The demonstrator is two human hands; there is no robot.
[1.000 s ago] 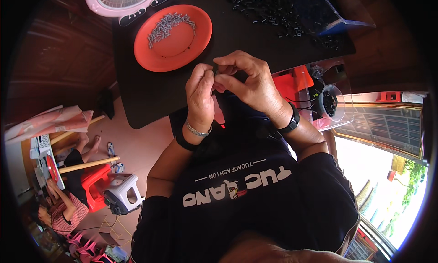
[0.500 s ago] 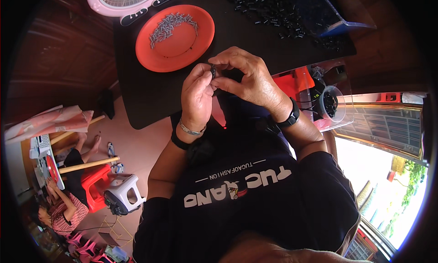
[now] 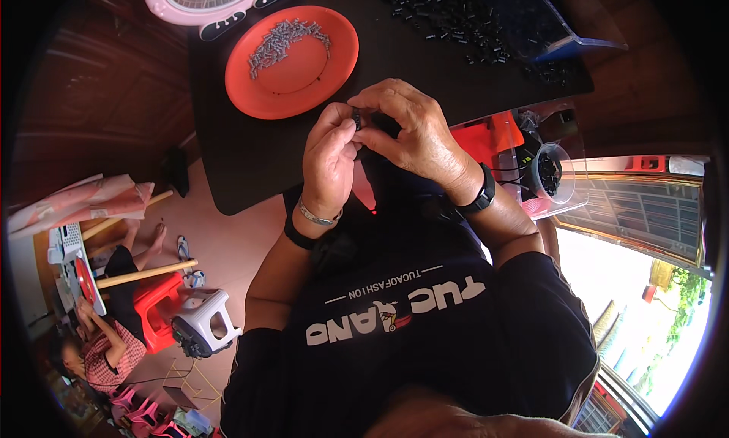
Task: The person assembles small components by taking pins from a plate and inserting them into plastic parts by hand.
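Over the near edge of the dark table (image 3: 250, 164), my left hand (image 3: 328, 164) pinches a small black ridged part (image 3: 357, 119) between thumb and fingers. From the other side, the thumb and bent index finger of my right hand (image 3: 414, 130) close on the same part. Fingers cover much of it, so its exact kind does not show. Just beyond my hands lies an orange-red plate (image 3: 266, 104). Small grey spring-like pieces (image 3: 282, 44) are heaped on its far side, and a few dark specks lie nearer its front.
Small black parts (image 3: 448, 16) pile up at the far right beside a clear plastic bin (image 3: 573, 39). A pink fan (image 3: 209, 1) stands at the far left. Right of me is a clear tub (image 3: 553, 172) with black pieces. A person (image 3: 114, 347) sits at left near stools (image 3: 205, 320).
My hands stay almost in place around the black part, with only slight finger movement. A little more of the part shows now. Plate and piles are unchanged.
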